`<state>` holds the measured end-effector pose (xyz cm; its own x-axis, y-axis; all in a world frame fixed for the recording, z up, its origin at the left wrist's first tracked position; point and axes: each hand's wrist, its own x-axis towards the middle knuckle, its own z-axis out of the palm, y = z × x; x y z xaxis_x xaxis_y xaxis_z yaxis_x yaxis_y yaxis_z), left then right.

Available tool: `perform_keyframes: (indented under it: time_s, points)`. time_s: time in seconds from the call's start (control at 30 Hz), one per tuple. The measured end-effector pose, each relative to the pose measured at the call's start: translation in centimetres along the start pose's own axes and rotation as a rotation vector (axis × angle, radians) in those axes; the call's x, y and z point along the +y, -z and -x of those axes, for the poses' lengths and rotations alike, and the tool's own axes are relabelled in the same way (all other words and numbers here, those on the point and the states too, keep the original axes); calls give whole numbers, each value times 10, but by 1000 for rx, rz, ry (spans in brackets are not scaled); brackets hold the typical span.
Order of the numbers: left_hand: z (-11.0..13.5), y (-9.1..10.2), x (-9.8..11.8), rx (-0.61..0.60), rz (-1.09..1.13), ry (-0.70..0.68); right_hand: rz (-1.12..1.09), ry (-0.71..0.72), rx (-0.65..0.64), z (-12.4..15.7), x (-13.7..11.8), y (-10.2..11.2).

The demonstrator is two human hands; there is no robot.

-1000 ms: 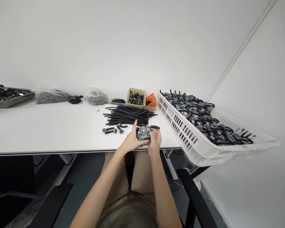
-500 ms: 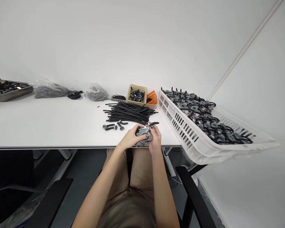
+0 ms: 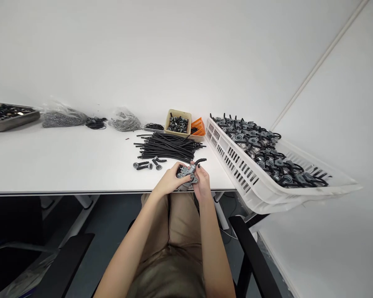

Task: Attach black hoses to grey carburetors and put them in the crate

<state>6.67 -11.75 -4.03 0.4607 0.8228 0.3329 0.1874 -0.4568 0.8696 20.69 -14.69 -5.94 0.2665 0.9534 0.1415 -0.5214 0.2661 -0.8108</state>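
Note:
Both my hands hold a grey cast-metal carburetor [image 3: 186,174] just above the table's front edge. My left hand [image 3: 168,180] grips it from the left side, and my right hand [image 3: 202,183] grips it from the right. A short black rubber hose [image 3: 200,160] curves up and right from the carburetor's top. Beyond my hands lies a heap of black rubber tubes [image 3: 164,147]. Several grey-and-black fittings [image 3: 144,165] lie to its front left. My fingers hide much of the carburetor.
The white table [image 3: 65,165] carries a beige box of fittings [image 3: 178,123], an orange basket [image 3: 198,127], plastic bags of parts [image 3: 64,119], and a metal tray [image 3: 9,121]. A white slatted crate [image 3: 236,165] full of assembled parts stands at right.
The carburetor has turned in my hands, and its black hose now points more to the upper right. My hands have stayed close together at the table's edge.

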Motion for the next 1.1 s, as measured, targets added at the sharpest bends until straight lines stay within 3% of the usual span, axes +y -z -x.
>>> perform_keyframes:
  time_s: [0.23,0.47,0.8,0.93,1.1]
  points:
    - [1,0,0,8,-9,0,-84,-91,-134,1,-8,5]
    - [2,-1,2,16,-17,8,-33,-3,-78,0,-4,0]
    - [2,0,1,15,-30,15,-161,-76,-69,2,-8,2]
    - [3,0,1,22,-40,-4,-121,-44,-114,2,-7,3]
    - [3,-1,2,11,-43,21,-39,19,-77,0,-3,-1]
